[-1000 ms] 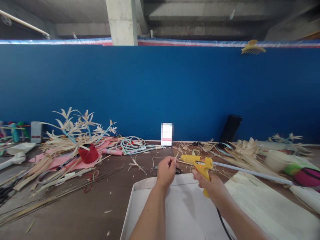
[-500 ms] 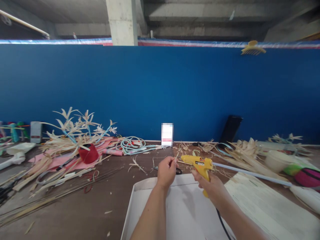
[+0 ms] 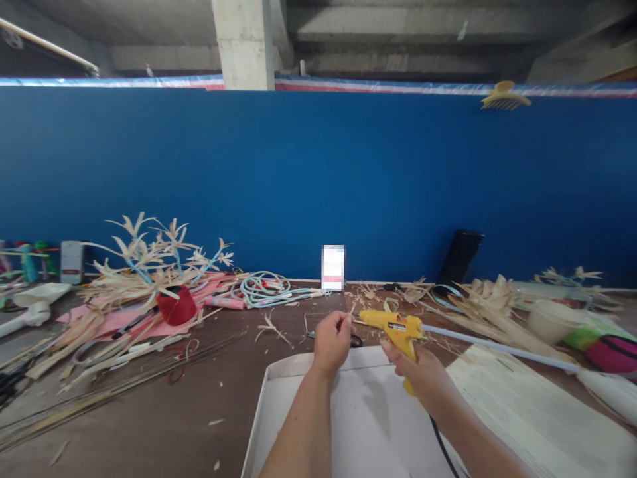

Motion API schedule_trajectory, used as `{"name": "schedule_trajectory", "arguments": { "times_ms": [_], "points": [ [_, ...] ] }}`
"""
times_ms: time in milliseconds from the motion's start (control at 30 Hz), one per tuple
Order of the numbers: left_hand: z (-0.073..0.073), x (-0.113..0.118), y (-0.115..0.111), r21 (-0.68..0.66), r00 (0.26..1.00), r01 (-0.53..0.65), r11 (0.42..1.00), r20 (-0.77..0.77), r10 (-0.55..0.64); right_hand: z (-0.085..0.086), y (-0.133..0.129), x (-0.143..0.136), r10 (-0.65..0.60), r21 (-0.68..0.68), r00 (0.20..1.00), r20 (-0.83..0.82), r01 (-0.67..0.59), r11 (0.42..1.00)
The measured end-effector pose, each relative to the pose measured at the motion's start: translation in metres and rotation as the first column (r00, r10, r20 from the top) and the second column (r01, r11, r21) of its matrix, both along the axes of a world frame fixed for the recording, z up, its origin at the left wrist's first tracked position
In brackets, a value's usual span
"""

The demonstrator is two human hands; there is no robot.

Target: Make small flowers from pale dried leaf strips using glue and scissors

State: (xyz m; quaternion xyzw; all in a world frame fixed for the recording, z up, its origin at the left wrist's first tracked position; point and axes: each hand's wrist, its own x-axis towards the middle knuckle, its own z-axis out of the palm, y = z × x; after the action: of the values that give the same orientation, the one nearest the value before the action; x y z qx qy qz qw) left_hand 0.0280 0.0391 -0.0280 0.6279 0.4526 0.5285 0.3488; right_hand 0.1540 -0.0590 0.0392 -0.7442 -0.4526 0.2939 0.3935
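In my right hand (image 3: 413, 368) is a yellow hot glue gun (image 3: 395, 324), gripped by its handle, with its nozzle pointing left. A long pale glue stick (image 3: 497, 346) sticks out of its back, and a black cord hangs below. My left hand (image 3: 332, 340) is pinched right at the nozzle, on something thin and pale, like a strip, mostly hidden by the fingers. Both hands are above the far edge of a white shallow tray (image 3: 363, 411). Dark scissors handles (image 3: 356, 340) show just behind my left hand.
Pale husk flowers (image 3: 172, 236) and a red container (image 3: 176, 305) stand at left. Coiled light-blue cords (image 3: 263, 290) lie mid-table. A lit phone (image 3: 333, 267) leans on the blue partition (image 3: 298, 172). Right are papers (image 3: 537, 405), a cream cup (image 3: 553, 320) and a black object (image 3: 460, 259).
Almost nothing differs. Both hands and the glue gun hold nearly the same place, with the nozzle still beside my left fingertips.
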Motion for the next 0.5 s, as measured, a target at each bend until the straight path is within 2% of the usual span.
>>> {"name": "schedule_trajectory", "arguments": {
  "times_ms": [500],
  "points": [
    [0.0018,-0.0004,-0.0012,-0.007,1.0,-0.001,1.0,0.006,0.001,-0.0025,0.0013,0.0032,0.019,0.002,0.998,0.052,-0.019,1.0]
  ]
}}
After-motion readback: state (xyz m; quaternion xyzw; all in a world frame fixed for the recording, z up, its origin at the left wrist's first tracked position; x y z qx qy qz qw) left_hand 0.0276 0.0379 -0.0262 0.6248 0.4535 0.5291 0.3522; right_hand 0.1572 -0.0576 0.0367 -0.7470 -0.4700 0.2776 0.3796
